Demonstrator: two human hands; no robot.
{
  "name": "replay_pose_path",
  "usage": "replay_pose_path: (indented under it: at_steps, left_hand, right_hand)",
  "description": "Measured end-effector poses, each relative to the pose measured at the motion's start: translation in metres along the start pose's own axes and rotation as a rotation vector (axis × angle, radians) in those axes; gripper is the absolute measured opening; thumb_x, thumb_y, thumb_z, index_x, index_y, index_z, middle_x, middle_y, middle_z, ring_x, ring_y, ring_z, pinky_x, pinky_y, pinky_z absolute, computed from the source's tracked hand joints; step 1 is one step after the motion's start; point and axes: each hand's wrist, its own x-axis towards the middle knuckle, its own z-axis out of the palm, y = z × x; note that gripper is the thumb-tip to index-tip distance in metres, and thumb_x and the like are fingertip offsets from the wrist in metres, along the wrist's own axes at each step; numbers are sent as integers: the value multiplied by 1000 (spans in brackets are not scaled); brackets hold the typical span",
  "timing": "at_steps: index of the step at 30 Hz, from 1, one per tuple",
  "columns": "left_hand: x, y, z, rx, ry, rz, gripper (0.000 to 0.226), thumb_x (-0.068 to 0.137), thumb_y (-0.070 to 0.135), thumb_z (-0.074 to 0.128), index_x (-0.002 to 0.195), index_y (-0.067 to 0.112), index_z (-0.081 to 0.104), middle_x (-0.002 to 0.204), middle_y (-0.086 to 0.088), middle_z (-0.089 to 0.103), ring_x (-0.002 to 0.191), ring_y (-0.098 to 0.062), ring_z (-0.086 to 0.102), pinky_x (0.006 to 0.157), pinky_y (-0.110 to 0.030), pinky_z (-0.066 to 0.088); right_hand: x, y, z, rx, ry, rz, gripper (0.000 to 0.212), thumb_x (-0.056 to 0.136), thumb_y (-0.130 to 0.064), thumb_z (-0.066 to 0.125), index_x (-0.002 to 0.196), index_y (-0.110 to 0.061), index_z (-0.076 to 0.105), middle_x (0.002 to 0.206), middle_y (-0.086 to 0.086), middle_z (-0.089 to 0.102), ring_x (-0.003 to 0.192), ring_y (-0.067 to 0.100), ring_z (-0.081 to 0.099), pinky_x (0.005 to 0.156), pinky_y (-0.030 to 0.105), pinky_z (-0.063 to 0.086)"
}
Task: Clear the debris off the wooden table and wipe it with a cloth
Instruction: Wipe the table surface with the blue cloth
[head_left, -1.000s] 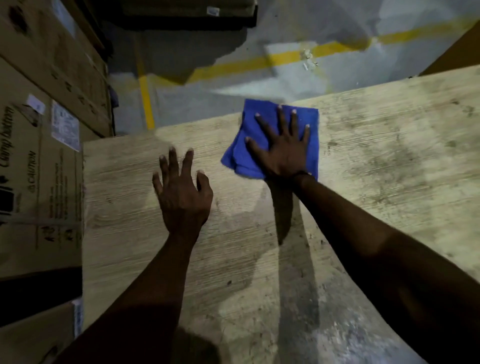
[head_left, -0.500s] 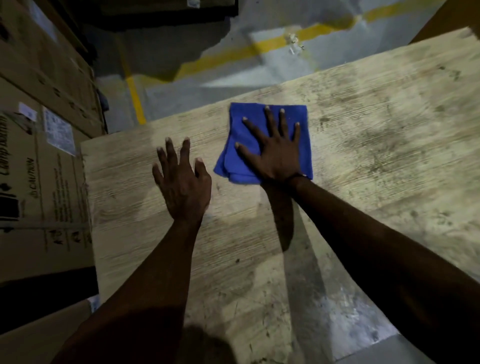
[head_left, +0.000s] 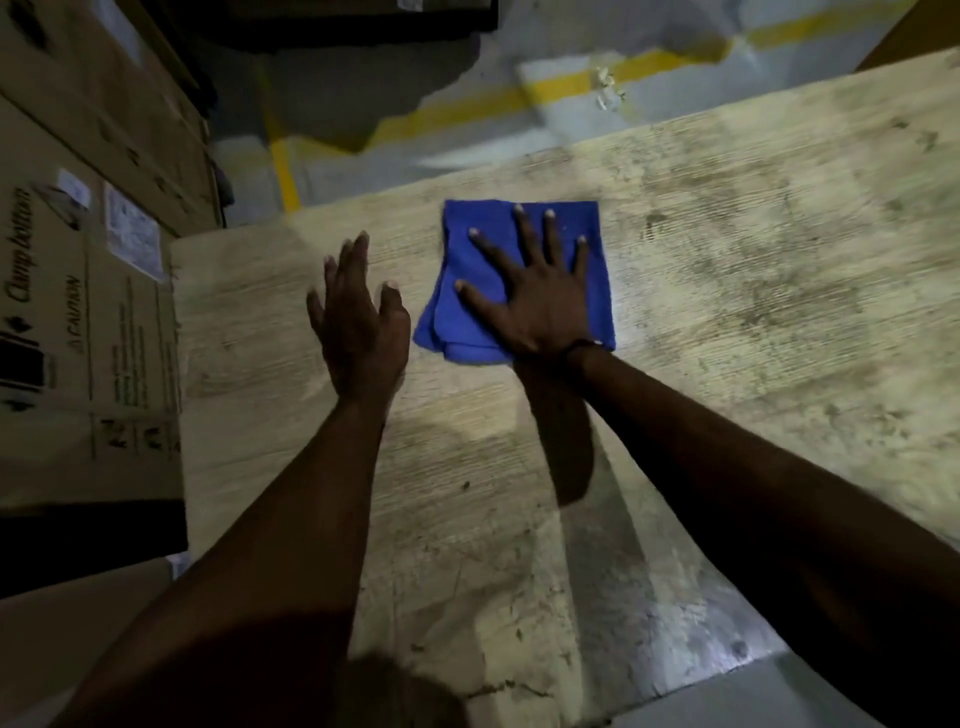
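A folded blue square of soft cloth (head_left: 524, 249) is pressed flat onto the pale, grain-marked wooden table (head_left: 753, 291) under the right hand (head_left: 540, 296), whose fingers are spread straight across it; nothing is pinched or clamped, so this grip is only a flat press. The cloth lies beneath that palm and reaches a little past the fingertips toward the far table edge, with its loose folded layers showing at the thumb side. The left hand (head_left: 358, 317) is held just beside the cloth with fingers straight and together, holding nothing; whether it touches the wood cannot be told.

The cloth is judged light, limp and easily bunched, so it is best driven by broad palm pressure, or taken up by a pinch at the layered corner beside the thumb. It is nearly square, its slightly longer side running from wrist to fingertips, pointing away from the person.
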Motion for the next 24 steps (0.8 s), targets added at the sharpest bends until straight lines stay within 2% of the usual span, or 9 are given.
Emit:
replay_pose_path:
  at_steps: [2, 5, 9, 13, 17, 19, 24]
  left_hand:
    - [1, -5, 3, -46, 3, 3, 68, 99, 16, 57, 162, 31, 35, 166, 3, 42, 159, -17, 28, 130, -50, 9]
    - [-1, -6, 1, -53, -17, 46, 73, 99, 11, 57, 165, 27, 30, 166, -2, 41, 159, -20, 28, 130, -49, 7]
    - [-27, -7, -20, -6, -97, 86, 69, 107, 21, 51, 168, 20, 20, 170, -11, 31, 161, -26, 21, 131, -48, 7]
    - [-94, -20, -44, 187, -143, 71, 68, 109, 43, 41, 169, 24, 12, 174, -8, 22, 162, -23, 15, 131, -53, 6]
    - [-162, -29, -61, 308, -94, 64, 67, 108, 53, 36, 168, 32, 15, 177, -2, 14, 163, -23, 11, 128, -58, 6]
    - [-194, -30, -66, 380, -68, 36, 66, 108, 54, 35, 168, 33, 18, 177, -3, 12, 163, -25, 11, 127, -60, 9]
    - [-222, -25, -76, 414, -90, -16, 64, 106, 53, 35, 166, 33, 24, 177, -5, 11, 163, -28, 11, 127, -61, 12]
  right_hand:
    - [-14, -5, 4, 10, -9, -6, 74, 95, -81, 41, 161, -51, 30, 178, 1, 7, 164, 34, -2, 126, 65, -5]
    - [-93, -24, -4, 17, 1, -154, 73, 96, -80, 40, 162, -50, 30, 178, 0, 7, 164, 32, -3, 127, 66, 1]
    - [-186, -18, -25, 12, -103, -305, 72, 95, -81, 43, 161, -54, 27, 178, -7, 3, 164, 25, -8, 128, 62, 3]
    - [-147, -5, -20, -31, -45, -232, 72, 93, -81, 44, 159, -54, 33, 177, -5, 12, 165, 28, 4, 127, 63, 8]
    - [-110, -12, -11, -29, -50, -98, 74, 94, -82, 39, 161, -51, 30, 177, -1, 12, 164, 35, 4, 126, 67, 2]
    - [-139, -24, -10, -17, -52, -104, 75, 95, -81, 39, 162, -50, 27, 178, 1, 8, 164, 36, 0, 126, 67, -1]
    - [-260, -26, -38, 24, -145, -312, 73, 98, -78, 41, 163, -50, 23, 178, -3, 1, 164, 29, -7, 127, 66, 2]
